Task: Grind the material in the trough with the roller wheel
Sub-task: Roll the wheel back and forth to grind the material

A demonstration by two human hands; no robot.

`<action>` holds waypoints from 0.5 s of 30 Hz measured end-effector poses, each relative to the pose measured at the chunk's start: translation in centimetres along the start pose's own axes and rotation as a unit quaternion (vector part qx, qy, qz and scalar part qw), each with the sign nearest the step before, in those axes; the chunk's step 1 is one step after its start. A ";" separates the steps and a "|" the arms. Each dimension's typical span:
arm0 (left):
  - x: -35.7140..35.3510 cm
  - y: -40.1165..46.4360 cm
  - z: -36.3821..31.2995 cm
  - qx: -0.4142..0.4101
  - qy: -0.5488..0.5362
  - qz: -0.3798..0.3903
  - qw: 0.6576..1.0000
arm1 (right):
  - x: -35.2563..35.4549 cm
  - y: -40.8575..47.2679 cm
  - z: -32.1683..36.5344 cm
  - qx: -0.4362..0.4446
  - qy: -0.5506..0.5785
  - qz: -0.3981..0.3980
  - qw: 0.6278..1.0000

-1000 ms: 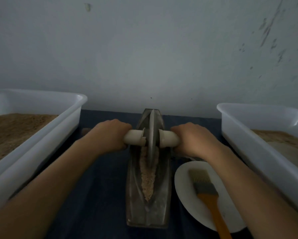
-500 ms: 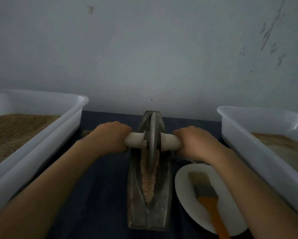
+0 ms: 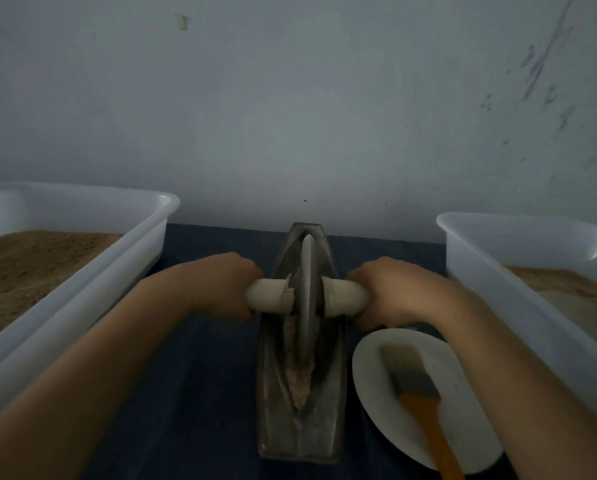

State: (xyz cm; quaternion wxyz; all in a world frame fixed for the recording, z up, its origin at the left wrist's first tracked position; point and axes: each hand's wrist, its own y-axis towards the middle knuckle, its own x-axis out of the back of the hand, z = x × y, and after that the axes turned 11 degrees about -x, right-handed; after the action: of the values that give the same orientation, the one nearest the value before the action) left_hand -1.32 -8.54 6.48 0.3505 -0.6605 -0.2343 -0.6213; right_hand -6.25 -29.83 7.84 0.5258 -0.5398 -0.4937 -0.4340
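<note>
While both hands, left (image 3: 217,285) and right (image 3: 394,292), grip the wheel's (image 3: 305,289) handles, press evenly and roll along the trough (image 3: 300,427) over the material (image 3: 300,379).

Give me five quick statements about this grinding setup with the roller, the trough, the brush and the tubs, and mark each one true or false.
1. Both hands grip the roller wheel's handle, the left hand on one end and the right hand on the other. True.
2. The roller wheel lies on the plate. False: it stands in the trough.
3. The brush rests on the white plate. True.
4. The trough is empty. False: ground material lies along its groove.
5. The left tub holds water. False: it holds brown granular material.
</note>
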 end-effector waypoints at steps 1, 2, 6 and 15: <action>-0.3 0.5 0.3 0.005 0.019 -0.037 0.999 | -0.4 0.5 -0.3 -0.005 0.009 -0.034 0.999; -0.6 1.0 0.5 0.014 0.031 -0.073 0.997 | -0.9 1.1 -0.4 -0.011 0.010 -0.078 0.997; -2.1 2.5 0.8 0.047 0.081 -0.219 0.971 | -3.0 3.2 -0.8 -0.019 0.009 -0.251 0.968; -2.2 2.2 0.6 0.036 0.086 -0.245 0.965 | -3.0 2.7 -0.7 -0.031 0.005 -0.240 0.970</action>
State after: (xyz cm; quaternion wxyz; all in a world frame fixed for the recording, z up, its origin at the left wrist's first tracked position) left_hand 0.44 -9.24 3.93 0.2299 -0.5140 -0.3802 -0.7338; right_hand -3.99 -30.65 4.57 0.3916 -0.4192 -0.5926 -0.5655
